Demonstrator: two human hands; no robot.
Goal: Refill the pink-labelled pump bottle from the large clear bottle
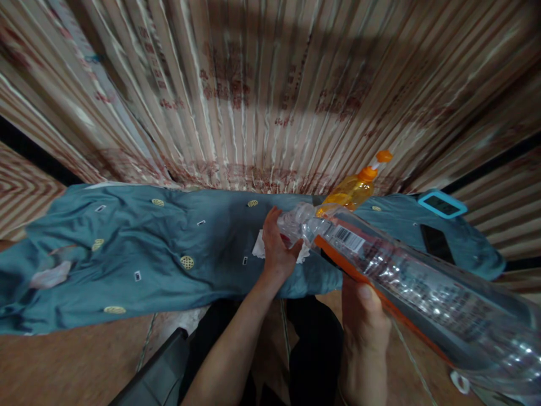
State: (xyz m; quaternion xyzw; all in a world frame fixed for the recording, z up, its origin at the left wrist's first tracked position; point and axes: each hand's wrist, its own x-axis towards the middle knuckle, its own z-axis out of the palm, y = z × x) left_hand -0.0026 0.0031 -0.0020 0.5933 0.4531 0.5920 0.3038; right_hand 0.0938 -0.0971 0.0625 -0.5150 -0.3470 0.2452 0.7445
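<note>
We hold a clear plastic bottle (422, 282) in the right hand (366, 332), thumb clenched against its side. Its long axis runs from four o'clock up to ten o'clock, the neck ending at the left hand (276, 248), which is the nearer one and closes on that end. Behind, at one o'clock, stands an orange spray bottle (350, 192) on the blue cloth (147, 254).
</note>
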